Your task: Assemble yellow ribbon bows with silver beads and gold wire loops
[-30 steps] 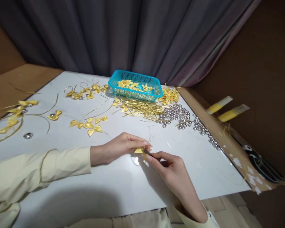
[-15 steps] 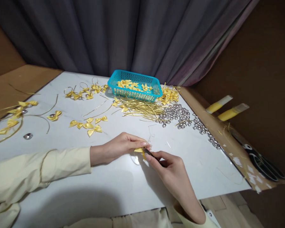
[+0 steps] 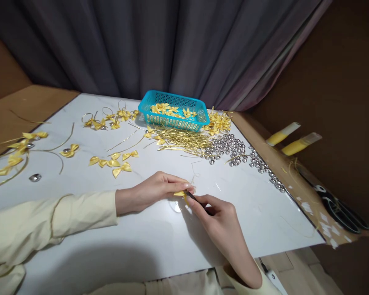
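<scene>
Over the near middle of the table, my left hand (image 3: 155,190) pinches a yellow ribbon bow (image 3: 179,193) between thumb and fingers. My right hand (image 3: 223,219) is closed around a slim dark tool (image 3: 192,197) whose kind I cannot make out. Its tip meets the bow at my left fingertips, and my fingers hide most of it. A fine thread (image 3: 195,173) shows just beyond my fingertips. Several loose yellow bows (image 3: 121,169) lie farther left. Behind my hands are a bundle of gold cords (image 3: 184,140) and a spread of silver heart-shaped pieces (image 3: 229,147).
A blue plastic basket (image 3: 175,125) with bows in it stands at the back. Bows with gold cords (image 3: 21,145) lie at the left. Black-handled scissors (image 3: 338,209), paper scraps and two yellow tubes (image 3: 301,144) rest along the right edge.
The tool's tip and my right fingertips have shifted slightly against the bow, of which less shows now. The view has drifted a little; nothing else has visibly moved.
</scene>
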Demonstrator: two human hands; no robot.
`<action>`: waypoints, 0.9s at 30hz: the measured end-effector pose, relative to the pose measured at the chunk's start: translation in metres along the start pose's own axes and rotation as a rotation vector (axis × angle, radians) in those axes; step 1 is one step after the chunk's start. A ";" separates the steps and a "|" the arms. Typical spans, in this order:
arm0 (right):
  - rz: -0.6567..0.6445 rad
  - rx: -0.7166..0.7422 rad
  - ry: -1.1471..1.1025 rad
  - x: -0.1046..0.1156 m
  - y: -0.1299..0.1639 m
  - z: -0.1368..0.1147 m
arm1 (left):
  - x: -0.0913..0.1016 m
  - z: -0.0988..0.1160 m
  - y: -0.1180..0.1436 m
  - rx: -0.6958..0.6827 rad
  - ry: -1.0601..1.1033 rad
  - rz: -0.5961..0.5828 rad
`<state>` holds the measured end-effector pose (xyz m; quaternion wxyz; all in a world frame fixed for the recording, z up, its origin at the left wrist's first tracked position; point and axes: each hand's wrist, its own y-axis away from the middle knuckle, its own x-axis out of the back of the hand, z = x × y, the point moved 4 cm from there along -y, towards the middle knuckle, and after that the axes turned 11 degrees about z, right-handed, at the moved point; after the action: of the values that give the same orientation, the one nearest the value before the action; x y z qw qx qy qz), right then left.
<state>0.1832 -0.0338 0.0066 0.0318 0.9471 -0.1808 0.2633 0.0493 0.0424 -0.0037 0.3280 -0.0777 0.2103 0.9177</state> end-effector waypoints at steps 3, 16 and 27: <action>0.006 0.001 -0.005 0.000 0.001 0.000 | 0.000 -0.001 0.000 0.002 -0.005 -0.001; 0.017 0.023 -0.008 0.000 0.001 0.002 | 0.000 -0.001 -0.001 0.024 0.044 -0.009; 0.027 0.076 0.022 -0.001 0.001 0.004 | -0.001 0.000 0.000 0.020 0.042 -0.011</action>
<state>0.1840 -0.0353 0.0026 -0.0057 0.9422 -0.1830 0.2806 0.0503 0.0421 -0.0033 0.3294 -0.0948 0.2260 0.9118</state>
